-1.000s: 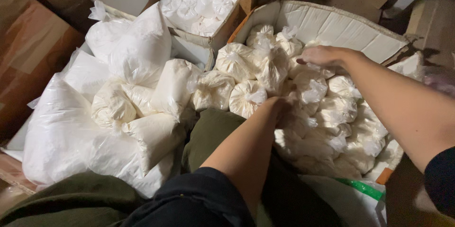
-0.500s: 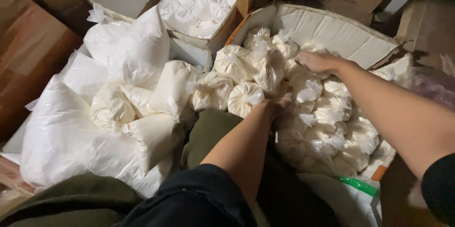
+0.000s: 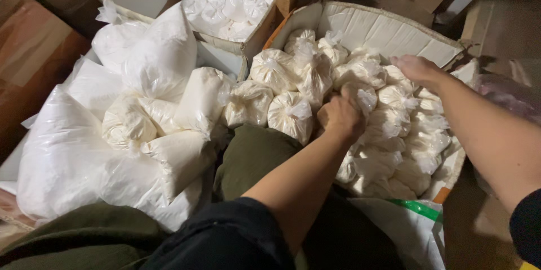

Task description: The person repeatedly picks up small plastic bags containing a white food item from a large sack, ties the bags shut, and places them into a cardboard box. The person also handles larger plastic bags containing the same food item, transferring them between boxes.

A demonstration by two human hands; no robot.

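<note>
A cardboard box (image 3: 389, 30) lined with white plastic sits before your knees, heaped with small knotted bags of pale powder (image 3: 290, 113); looser white sacks (image 3: 67, 157) pile to the left. Your left hand (image 3: 341, 115) is closed around the twisted neck of one bag near the heap's middle; your right hand (image 3: 417, 70) rests spread and empty on bags by the far wall. The bags look soft, slumping, slippery, likely dense; the knot seems the surest hold.

The knotted bags (image 3: 290, 113) are clear plastic over cream-white powder, heaped in a white-lined cardboard box (image 3: 389, 30) with brown edges. Left, larger sacks (image 3: 62, 157) look milky white. Near, trousers (image 3: 253, 157) are olive green (sleeve (image 3: 225, 236) black), beside a green-striped white bag (image 3: 414, 219).
</note>
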